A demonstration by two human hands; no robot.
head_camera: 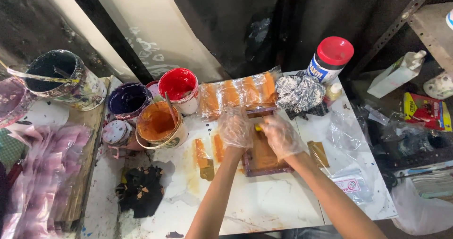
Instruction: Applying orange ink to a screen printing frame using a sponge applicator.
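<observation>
Orange ink coats the small printing frame on the white table. I judge I'm mid-print: left hand and right hand, both gloved, curl closed around a squeegee at its top edge. Next calls for an even pull.

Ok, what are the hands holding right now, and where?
Both gloved hands grip the far end of the small printing frame: left hand at its left corner, right hand at its right. A yellow bit shows between them.
</observation>
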